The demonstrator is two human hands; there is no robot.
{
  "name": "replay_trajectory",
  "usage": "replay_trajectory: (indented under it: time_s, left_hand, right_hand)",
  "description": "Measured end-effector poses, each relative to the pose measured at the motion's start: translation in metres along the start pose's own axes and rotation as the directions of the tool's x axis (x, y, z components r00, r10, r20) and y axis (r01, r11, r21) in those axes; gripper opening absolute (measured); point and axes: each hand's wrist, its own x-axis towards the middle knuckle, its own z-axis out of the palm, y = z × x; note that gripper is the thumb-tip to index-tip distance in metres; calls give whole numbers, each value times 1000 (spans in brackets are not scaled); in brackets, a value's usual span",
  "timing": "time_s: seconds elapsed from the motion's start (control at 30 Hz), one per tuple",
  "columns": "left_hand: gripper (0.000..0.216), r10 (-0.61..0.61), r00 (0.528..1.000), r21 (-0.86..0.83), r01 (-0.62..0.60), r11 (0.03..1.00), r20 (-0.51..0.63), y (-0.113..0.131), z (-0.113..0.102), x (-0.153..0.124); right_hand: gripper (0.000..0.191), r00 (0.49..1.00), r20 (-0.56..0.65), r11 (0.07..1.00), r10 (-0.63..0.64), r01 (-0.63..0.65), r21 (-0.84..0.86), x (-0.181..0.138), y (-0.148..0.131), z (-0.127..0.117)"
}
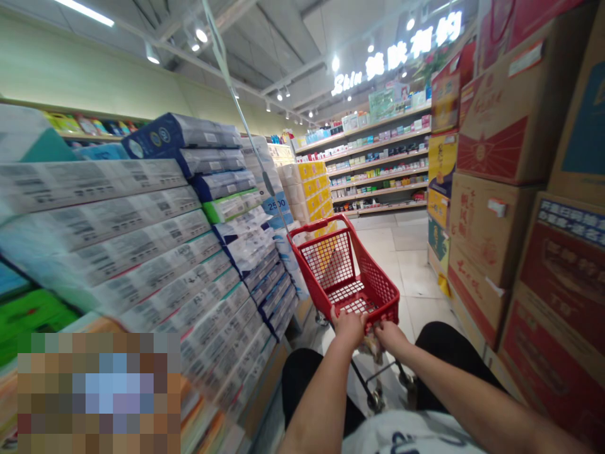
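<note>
A red plastic shopping cart (314, 277) with latticed sides stands right in front of me, its basket holding nothing that I can see. My left hand (350, 326) is closed on the cart's near edge, fingers curled over the rim. Close beside it, my right hand (388, 335) grips the same edge. Under the basket the dark frame and the wheels (375, 400) show between my legs. A thin pole (246, 120) rises from the cart's far left corner and leans up to the left.
Stacked paper packs (155, 233) line the left side, with yellow-and-white packs (307, 189) farther on. Cardboard cartons (486, 233) tower on the right. A pale tiled floor (411, 271) runs between them to shelves of small goods (373, 161) at the back.
</note>
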Motion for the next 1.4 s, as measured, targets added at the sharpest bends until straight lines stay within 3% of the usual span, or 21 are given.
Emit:
replay_trajectory:
  time_s: [0.1, 0.5, 0.67, 0.8, 0.93, 1.07, 1.23, 1.33, 1.4]
  left_hand:
    - [50, -4, 1000, -7, 5, 1000, 16, 1, -3, -1]
    - [54, -6, 1000, -16, 6, 1000, -5, 0, 0, 0]
    - [54, -8, 999, -17, 8, 1000, -36, -1, 3, 1]
    - [52, -7, 1000, -18, 7, 1000, -30, -1, 4, 1]
    - [52, 3, 1000, -12, -4, 1000, -26, -1, 4, 1]
    - [51, 14, 1000, 11, -14, 1000, -8, -1, 2, 0]
    - [49, 35, 999, 20, -35, 999, -5, 0, -2, -1]
    - [46, 47, 999, 30, -47, 998, 15, -1, -3, -2]
    - [47, 50, 999, 31, -50, 998, 13, -1, -3, -3]
  right_hand:
    - [23, 998, -55, 999, -20, 19, -34, 0, 2, 0]
    - [24, 998, -53, 999, -27, 25, -36, -2, 14, -6]
    - [28, 991, -136, 999, -20, 14, -47, -4, 16, -9]
    - [22, 997, -72, 1000, -17, 18, 2, -1, 19, -9]
    - [27, 985, -172, 1000, -7, 5, -8, 3, 21, -9]
    - [25, 997, -61, 996, 57, -53, 68, 5, 18, -10]
    - [28, 991, -116, 998, 62, -59, 32, 4, 16, -9]
    - [27, 996, -33, 993, 85, -82, 81, 3, 16, -8]
    - [29, 995, -44, 994, 84, -80, 77, 3, 16, -9]
